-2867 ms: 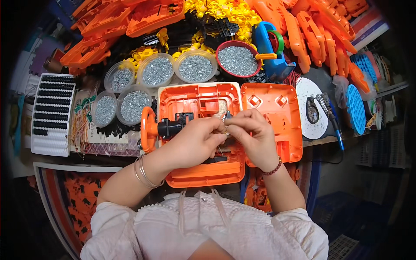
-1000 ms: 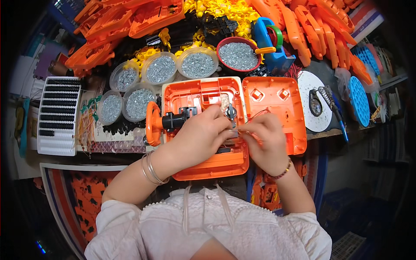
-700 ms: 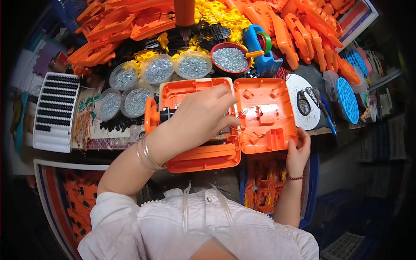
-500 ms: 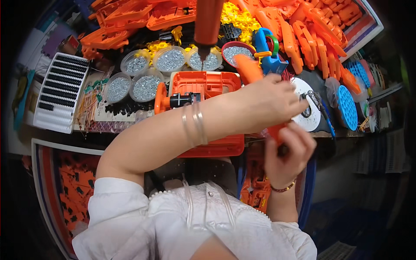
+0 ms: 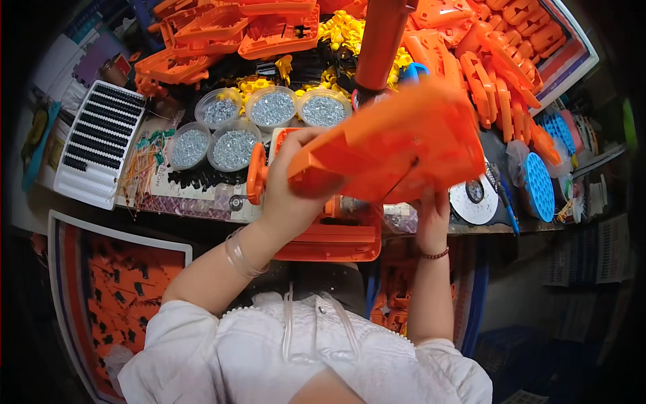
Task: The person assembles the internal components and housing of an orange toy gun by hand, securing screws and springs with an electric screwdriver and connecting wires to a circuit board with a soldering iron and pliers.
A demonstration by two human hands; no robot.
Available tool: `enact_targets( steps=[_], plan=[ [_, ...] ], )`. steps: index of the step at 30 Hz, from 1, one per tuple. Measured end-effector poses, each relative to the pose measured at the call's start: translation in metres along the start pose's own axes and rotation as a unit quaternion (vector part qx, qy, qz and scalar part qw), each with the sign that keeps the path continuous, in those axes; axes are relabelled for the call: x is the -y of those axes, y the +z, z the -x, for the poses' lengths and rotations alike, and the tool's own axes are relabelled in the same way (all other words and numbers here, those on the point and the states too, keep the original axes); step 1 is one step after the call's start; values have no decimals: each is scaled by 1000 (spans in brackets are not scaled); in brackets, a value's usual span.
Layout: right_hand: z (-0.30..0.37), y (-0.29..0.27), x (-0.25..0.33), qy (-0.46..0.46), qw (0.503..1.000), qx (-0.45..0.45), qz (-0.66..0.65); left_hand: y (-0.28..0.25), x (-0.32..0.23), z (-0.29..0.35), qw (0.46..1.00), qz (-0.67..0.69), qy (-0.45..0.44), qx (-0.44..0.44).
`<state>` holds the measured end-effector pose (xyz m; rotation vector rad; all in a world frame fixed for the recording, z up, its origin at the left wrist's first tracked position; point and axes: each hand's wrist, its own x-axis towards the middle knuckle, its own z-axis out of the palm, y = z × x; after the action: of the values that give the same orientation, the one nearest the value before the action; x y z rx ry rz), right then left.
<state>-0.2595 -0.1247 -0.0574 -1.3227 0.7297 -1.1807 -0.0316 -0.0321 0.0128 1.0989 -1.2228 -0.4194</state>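
A large orange plastic shell (image 5: 404,148) is raised over the bench, slanting and partly blurred, between my two hands. My left hand (image 5: 289,178) grips its left end, with most fingers behind it. My right hand (image 5: 431,212) holds its lower right edge from beneath; the shell hides some of those fingers. Below it, another orange plastic casing (image 5: 336,244) rests at the bench's front edge, largely covered. Beside my left hand stands an orange handle-like part (image 5: 256,174). A red cylindrical tool (image 5: 382,50) hangs behind the raised shell, its tip hidden.
Several tubs of small metal screws (image 5: 272,108) stand behind my left hand. A white tray (image 5: 91,178) with black parts lies left, a white disc (image 5: 474,209) right. Yellow parts (image 5: 336,30) and orange shells (image 5: 202,30) are heaped at the back. Crates (image 5: 121,232) stand below.
My left hand has drawn back left from the right side of the bench. The orange shell has come up into both hands, over the casing. My right hand has moved slightly left.
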Motion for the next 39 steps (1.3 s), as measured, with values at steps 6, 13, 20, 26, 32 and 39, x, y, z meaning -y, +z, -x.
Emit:
enact_targets(
  steps=[6,13,20,26,32,39],
  plan=[
    [-51,-7,10,32,985,31,168,-35,-5,-9,926,-304,180,130],
    [-53,18,39,-227,846,-115,469,-23,4,-10,890,-389,122,205],
    [-50,58,61,-208,853,176,445,-23,16,-9,873,-385,186,235],
    [-15,47,56,-267,830,46,488,-18,23,-9,902,-334,128,244],
    [60,27,41,46,951,41,304,-23,9,-12,906,-375,153,125],
    [45,-7,78,119,944,103,290,-140,10,14,936,-278,-164,-137]
  ],
)
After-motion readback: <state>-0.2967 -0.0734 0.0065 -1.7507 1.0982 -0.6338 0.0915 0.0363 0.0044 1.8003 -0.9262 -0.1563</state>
